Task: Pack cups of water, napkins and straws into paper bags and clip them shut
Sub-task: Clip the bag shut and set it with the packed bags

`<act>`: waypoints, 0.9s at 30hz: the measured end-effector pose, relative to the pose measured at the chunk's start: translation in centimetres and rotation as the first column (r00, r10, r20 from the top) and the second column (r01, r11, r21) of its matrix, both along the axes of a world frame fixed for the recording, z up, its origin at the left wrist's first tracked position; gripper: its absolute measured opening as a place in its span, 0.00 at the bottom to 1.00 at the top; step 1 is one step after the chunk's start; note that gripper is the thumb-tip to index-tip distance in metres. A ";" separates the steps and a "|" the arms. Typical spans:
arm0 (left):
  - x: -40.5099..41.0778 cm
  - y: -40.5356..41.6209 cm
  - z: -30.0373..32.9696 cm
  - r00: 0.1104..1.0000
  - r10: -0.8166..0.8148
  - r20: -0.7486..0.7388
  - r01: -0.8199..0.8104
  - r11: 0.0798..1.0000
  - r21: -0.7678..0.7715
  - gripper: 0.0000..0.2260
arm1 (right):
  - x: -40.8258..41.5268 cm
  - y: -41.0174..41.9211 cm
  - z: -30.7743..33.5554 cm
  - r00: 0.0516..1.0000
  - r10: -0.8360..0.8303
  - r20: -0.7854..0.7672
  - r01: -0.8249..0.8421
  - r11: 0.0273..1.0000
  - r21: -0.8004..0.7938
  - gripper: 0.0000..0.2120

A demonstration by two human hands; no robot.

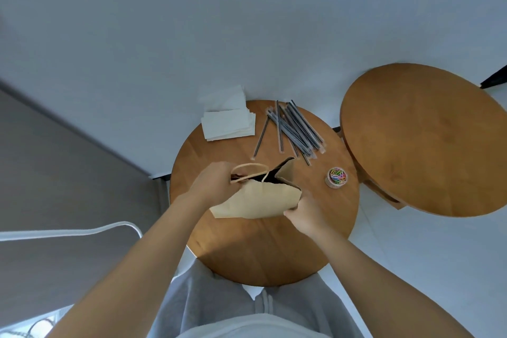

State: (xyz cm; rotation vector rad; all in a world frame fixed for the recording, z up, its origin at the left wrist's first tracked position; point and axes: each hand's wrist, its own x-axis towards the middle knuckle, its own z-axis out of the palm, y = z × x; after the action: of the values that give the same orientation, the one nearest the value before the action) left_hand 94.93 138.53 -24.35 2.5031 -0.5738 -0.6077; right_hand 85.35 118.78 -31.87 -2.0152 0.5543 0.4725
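Holding the bag (258, 202) over the table (260, 250), I see my left hand (212, 186) pinching its rim and handle, my right hand (304, 214) gripping its right edge. Napkins (229, 125) and straws (295, 129) lie far; clips (337, 177) right.

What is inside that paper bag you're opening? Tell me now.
The paper bag is held by the left hand and right hand. Its mouth gapes, showing only dark shadow inside. No cup, napkin or straw shows; the lower interior is hidden by the bag's wall.
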 end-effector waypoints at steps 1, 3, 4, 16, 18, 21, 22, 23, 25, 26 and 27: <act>0.0 0.0 0.1 1.000 0.010 -0.002 -0.010 1.000 -0.001 0.08 | 0.1 0.0 -0.1 1.000 -0.013 -0.013 0.013 0.998 0.064 0.20; 0.1 -0.1 0.1 0.999 0.032 -0.012 -0.032 0.999 0.013 0.09 | 0.3 0.2 -0.6 0.995 0.014 -0.094 -0.003 0.994 0.112 0.25; 0.1 -0.2 0.1 0.999 0.040 -0.021 -0.040 0.999 0.019 0.09 | 0.4 0.3 -1.1 0.992 0.016 -0.122 -0.002 0.994 0.114 0.24; 0.4 -0.1 0.6 0.994 0.058 -0.092 -0.050 0.995 0.087 0.07 | 1.6 -0.7 -2.0 0.939 0.282 -0.198 -0.301 0.951 -0.072 0.16; 0.6 0.0 0.7 0.992 0.062 -0.114 -0.052 0.995 0.087 0.06 | 2.1 -1.1 -1.6 0.939 0.298 -0.169 -0.314 0.946 -0.076 0.15; 0.7 0.1 0.7 0.990 0.059 -0.125 -0.050 0.996 0.077 0.05 | 2.9 -1.7 -1.0 0.986 0.164 -0.023 -0.165 0.980 -0.114 0.28; 0.6 0.1 0.7 0.990 0.056 -0.130 -0.046 0.996 0.074 0.05 | 3.1 -1.8 -0.6 0.994 0.108 0.022 -0.105 0.988 -0.110 0.37; 0.6 0.1 0.7 0.989 0.050 -0.137 -0.041 0.997 0.072 0.05 | 3.4 -2.0 -0.1 0.995 0.086 0.045 -0.081 0.991 -0.106 0.44; 0.7 0.1 0.6 0.987 0.048 -0.153 -0.037 0.997 0.070 0.05 | 4.0 -2.4 0.4 0.982 0.188 0.032 -0.181 0.971 -0.155 0.49; 0.8 0.1 0.7 0.986 0.051 -0.160 -0.040 0.997 0.073 0.06 | 4.3 -2.6 0.6 0.961 0.276 0.018 -0.269 0.946 -0.183 0.47; 0.8 0.1 0.7 0.985 0.055 -0.163 -0.043 0.996 0.075 0.06 | 4.7 -2.9 0.8 0.933 0.359 0.023 -0.348 0.918 -0.191 0.41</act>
State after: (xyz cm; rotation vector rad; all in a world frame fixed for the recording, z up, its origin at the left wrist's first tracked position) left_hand 95.77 138.63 -23.62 2.4941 -0.4347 -0.8197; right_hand 90.09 115.91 -31.06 -2.3123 0.1984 0.5948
